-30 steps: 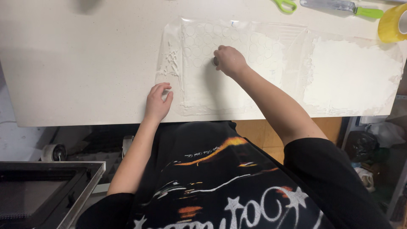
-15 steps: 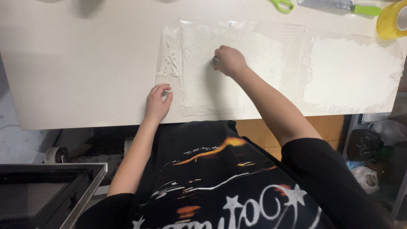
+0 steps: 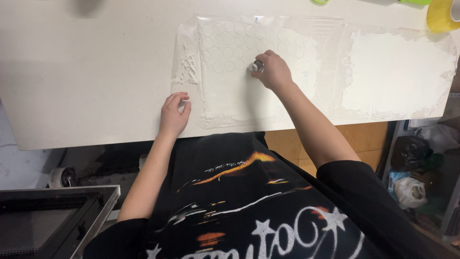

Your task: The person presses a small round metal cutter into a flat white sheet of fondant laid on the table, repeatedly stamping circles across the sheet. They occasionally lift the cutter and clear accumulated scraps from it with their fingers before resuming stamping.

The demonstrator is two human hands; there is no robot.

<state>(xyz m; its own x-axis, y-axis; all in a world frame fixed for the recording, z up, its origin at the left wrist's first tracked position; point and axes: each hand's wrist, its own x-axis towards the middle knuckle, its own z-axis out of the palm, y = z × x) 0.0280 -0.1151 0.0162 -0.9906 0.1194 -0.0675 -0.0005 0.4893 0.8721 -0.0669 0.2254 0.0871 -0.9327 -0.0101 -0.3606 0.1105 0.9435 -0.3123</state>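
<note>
- The right hand (image 3: 272, 71) sits in the upper middle of the frame, its fingers closed around a small round metal cutter (image 3: 257, 66) that presses down on a thin white sheet (image 3: 230, 96).
- The sheet lies flat on the pale desk (image 3: 81, 72), spread under a clear film. Its upper part is stamped with rows of neat circles, side by side, running from the sheet's upper left across towards the right hand.
- The lower part of the sheet, nearer the desk's front edge, is smooth and unmarked.
- Just left of the sheet, a patch of rough white scraps (image 3: 188, 67) clings to the desk.
- The left hand (image 3: 173, 114) rests at centre left, near the front edge of the desk, its fingers loosely curled and holding nothing, the fingertips touching the desk just beside the sheet's lower left corner.
- To the right, a second white patch (image 3: 397, 72) with ragged edges covers the desk, also under film.
- A yellow roll of tape (image 3: 441, 14) stands in the upper right corner of the frame.
- A green-handled tool (image 3: 320, 2) shows only in part at the top edge.
- The person wears a black printed shirt (image 3: 249, 201), which fills the lower middle of the frame.
</note>
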